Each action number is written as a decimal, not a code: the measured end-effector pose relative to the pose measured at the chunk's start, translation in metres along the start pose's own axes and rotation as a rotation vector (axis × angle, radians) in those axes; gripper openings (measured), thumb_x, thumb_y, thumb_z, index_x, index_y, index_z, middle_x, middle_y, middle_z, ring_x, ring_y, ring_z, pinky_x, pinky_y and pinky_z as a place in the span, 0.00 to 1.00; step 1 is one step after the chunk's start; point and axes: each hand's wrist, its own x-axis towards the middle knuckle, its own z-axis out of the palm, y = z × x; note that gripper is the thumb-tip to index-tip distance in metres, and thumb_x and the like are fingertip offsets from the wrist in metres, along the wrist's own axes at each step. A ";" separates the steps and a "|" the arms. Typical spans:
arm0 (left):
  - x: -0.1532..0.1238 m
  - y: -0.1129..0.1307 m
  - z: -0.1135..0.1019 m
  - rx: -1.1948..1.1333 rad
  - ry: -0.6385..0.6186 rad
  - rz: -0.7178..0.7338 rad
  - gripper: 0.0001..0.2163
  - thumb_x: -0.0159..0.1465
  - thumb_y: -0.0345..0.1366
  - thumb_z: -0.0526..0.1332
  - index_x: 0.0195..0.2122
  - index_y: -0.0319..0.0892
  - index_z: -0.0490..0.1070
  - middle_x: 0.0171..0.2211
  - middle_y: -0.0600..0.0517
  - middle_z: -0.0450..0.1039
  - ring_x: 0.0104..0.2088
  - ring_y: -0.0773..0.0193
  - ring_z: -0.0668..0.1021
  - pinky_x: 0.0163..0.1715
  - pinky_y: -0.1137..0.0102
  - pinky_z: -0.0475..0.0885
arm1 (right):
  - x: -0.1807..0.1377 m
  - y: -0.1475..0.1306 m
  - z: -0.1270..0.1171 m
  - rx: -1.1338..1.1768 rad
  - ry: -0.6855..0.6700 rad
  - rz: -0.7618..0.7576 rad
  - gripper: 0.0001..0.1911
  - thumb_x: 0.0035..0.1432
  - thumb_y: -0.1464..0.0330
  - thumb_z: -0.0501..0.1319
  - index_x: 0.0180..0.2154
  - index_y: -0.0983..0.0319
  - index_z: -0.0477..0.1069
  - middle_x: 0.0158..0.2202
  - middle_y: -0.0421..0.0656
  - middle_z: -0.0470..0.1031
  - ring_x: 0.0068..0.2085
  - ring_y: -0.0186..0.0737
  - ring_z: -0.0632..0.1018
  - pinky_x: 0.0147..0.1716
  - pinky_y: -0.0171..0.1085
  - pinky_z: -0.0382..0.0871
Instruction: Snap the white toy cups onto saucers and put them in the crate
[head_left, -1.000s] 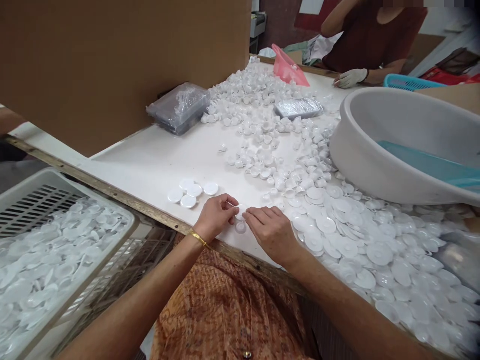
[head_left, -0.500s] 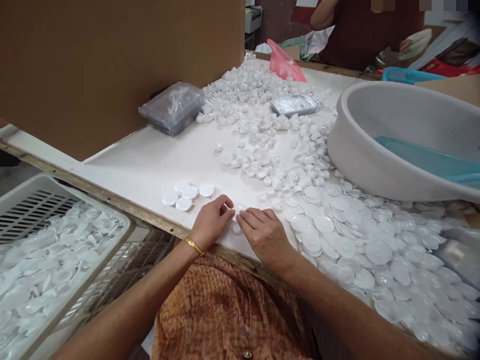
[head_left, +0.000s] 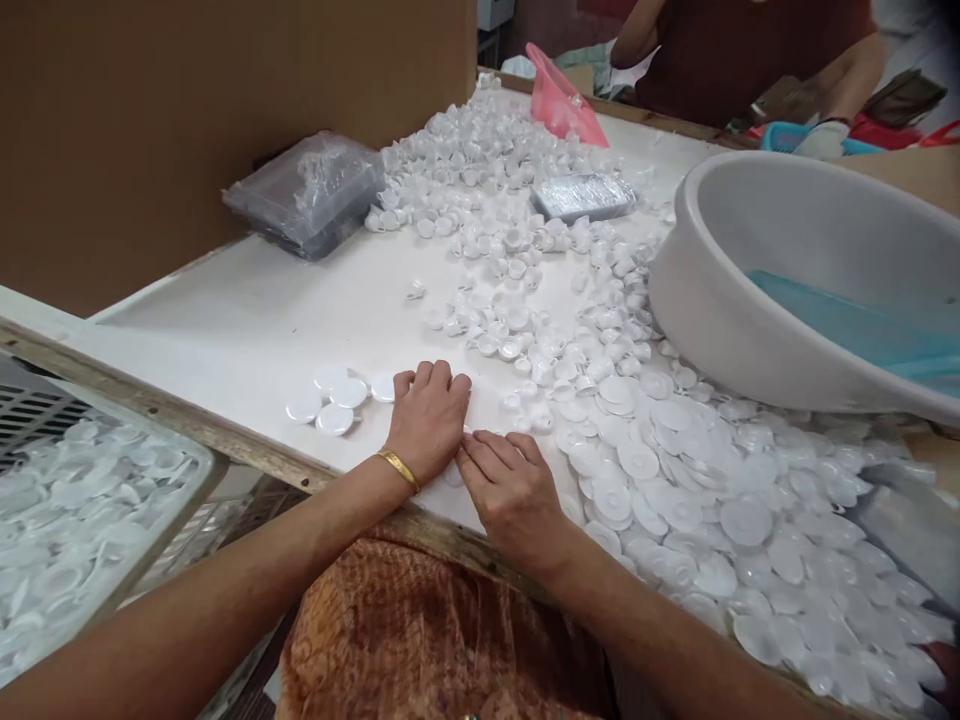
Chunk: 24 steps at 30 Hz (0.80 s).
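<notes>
At the table's near edge my left hand is curled, knuckles up, its fingertips turned out of sight. My right hand presses against it with fingers held together and pointing left. A sliver of a small clear or white piece shows below where they meet; what the fingers grip is hidden. Just left of my left hand lie several small white saucers. A spread of loose white saucers lies by my right forearm. Beyond my hands are many tiny white cups.
A big grey basin stands at right, a blue tray inside. Farther back are a pink scoop and plastic-wrapped packs. A brown board walls the left. A crate of white pieces sits below. Opposite is a person's gloved hand.
My left hand has rolled over, knuckles up, and now touches my right hand. The view has shifted slightly. Across the table, the other person's gloved hand has come down to the blue basket.
</notes>
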 end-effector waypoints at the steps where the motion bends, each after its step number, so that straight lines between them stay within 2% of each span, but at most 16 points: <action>1: 0.000 0.000 0.000 -0.004 0.006 -0.001 0.08 0.63 0.32 0.48 0.33 0.41 0.66 0.36 0.46 0.65 0.40 0.54 0.65 0.40 0.58 0.57 | -0.001 0.000 0.001 0.001 0.008 0.003 0.15 0.60 0.75 0.49 0.43 0.68 0.71 0.45 0.49 0.74 0.48 0.43 0.69 0.46 0.43 0.58; 6: 0.001 0.000 0.002 -0.047 -0.008 0.025 0.06 0.61 0.32 0.50 0.32 0.42 0.66 0.36 0.47 0.65 0.40 0.55 0.64 0.43 0.57 0.55 | -0.004 -0.001 0.003 0.024 0.007 0.003 0.16 0.60 0.74 0.48 0.46 0.69 0.70 0.47 0.50 0.73 0.50 0.44 0.69 0.48 0.43 0.57; 10: 0.001 -0.001 0.003 -0.059 0.014 -0.019 0.07 0.62 0.33 0.49 0.32 0.42 0.65 0.36 0.47 0.67 0.40 0.55 0.65 0.42 0.57 0.55 | -0.003 0.000 0.003 0.046 0.017 0.011 0.15 0.60 0.75 0.50 0.44 0.68 0.71 0.47 0.50 0.73 0.50 0.44 0.69 0.48 0.43 0.57; 12: 0.000 -0.001 0.002 -0.060 0.008 -0.021 0.09 0.63 0.34 0.47 0.32 0.42 0.65 0.34 0.47 0.68 0.39 0.56 0.67 0.41 0.59 0.56 | -0.003 0.001 0.004 0.060 0.030 0.013 0.14 0.59 0.75 0.51 0.44 0.68 0.71 0.47 0.50 0.74 0.50 0.43 0.70 0.47 0.43 0.58; 15: -0.001 -0.003 -0.001 -0.099 -0.070 0.000 0.13 0.66 0.36 0.43 0.33 0.41 0.65 0.29 0.48 0.70 0.34 0.59 0.70 0.36 0.63 0.57 | -0.003 0.003 0.005 0.067 0.047 0.005 0.14 0.59 0.76 0.52 0.45 0.68 0.70 0.47 0.49 0.74 0.49 0.43 0.71 0.45 0.42 0.59; 18: -0.002 -0.005 -0.006 -0.150 -0.134 -0.083 0.16 0.67 0.40 0.41 0.35 0.41 0.65 0.25 0.51 0.71 0.29 0.61 0.71 0.31 0.67 0.56 | -0.002 0.003 0.006 0.046 0.061 0.005 0.14 0.59 0.75 0.52 0.46 0.68 0.70 0.46 0.48 0.74 0.48 0.42 0.71 0.44 0.41 0.59; 21: -0.004 -0.005 -0.009 -0.162 -0.160 -0.151 0.16 0.67 0.41 0.41 0.34 0.42 0.65 0.25 0.51 0.71 0.27 0.61 0.71 0.28 0.68 0.55 | -0.002 0.002 0.006 0.008 0.056 -0.008 0.15 0.59 0.75 0.52 0.46 0.68 0.70 0.46 0.48 0.74 0.47 0.43 0.71 0.43 0.42 0.59; 24: -0.005 -0.003 -0.007 -0.105 -0.148 -0.093 0.14 0.67 0.38 0.43 0.34 0.42 0.65 0.29 0.49 0.71 0.30 0.61 0.71 0.29 0.67 0.55 | 0.000 0.000 0.005 -0.025 0.038 -0.024 0.15 0.59 0.75 0.51 0.45 0.69 0.70 0.46 0.50 0.74 0.48 0.45 0.70 0.44 0.43 0.59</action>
